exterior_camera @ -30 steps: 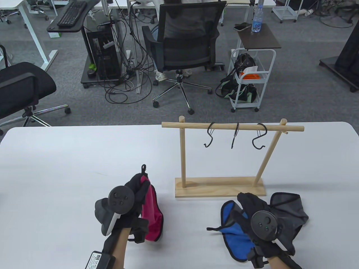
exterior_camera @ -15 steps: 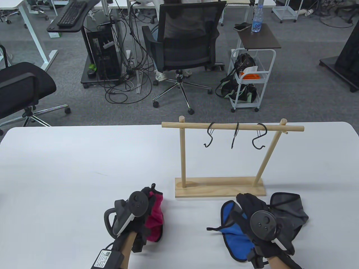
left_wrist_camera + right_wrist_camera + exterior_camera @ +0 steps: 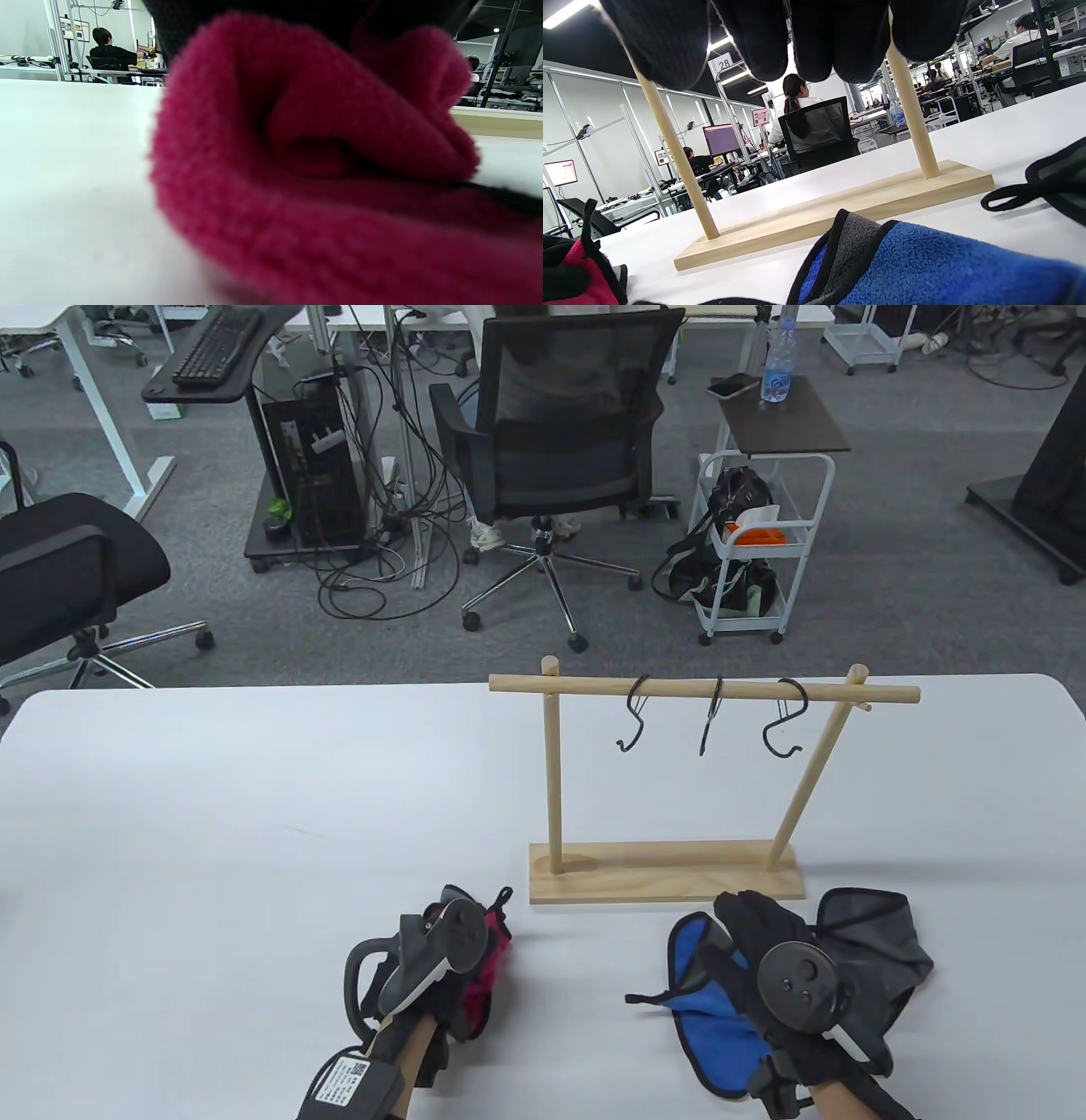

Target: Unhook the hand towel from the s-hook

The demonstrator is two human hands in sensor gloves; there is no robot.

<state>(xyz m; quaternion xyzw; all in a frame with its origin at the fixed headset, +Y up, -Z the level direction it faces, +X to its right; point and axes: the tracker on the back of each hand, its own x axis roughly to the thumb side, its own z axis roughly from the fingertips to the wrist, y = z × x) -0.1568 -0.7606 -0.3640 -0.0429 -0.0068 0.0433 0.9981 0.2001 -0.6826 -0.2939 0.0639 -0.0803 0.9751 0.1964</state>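
The pink towel [image 3: 489, 984] is bunched in the left grip [image 3: 441, 976] on the counter [image 3: 212, 831], left of the rack [image 3: 666, 882]. The blue towel [image 3: 708, 1027] is pressed flat under the right grip [image 3: 764, 950], its fingers spread.

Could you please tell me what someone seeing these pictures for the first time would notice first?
Probably the pale wooden rack at mid-table, its three black S-hooks all bare. Nearer the camera, the left hand holds a bunched magenta hand towel down on the white table, while the right hand rests on a blue towel beside a grey one.
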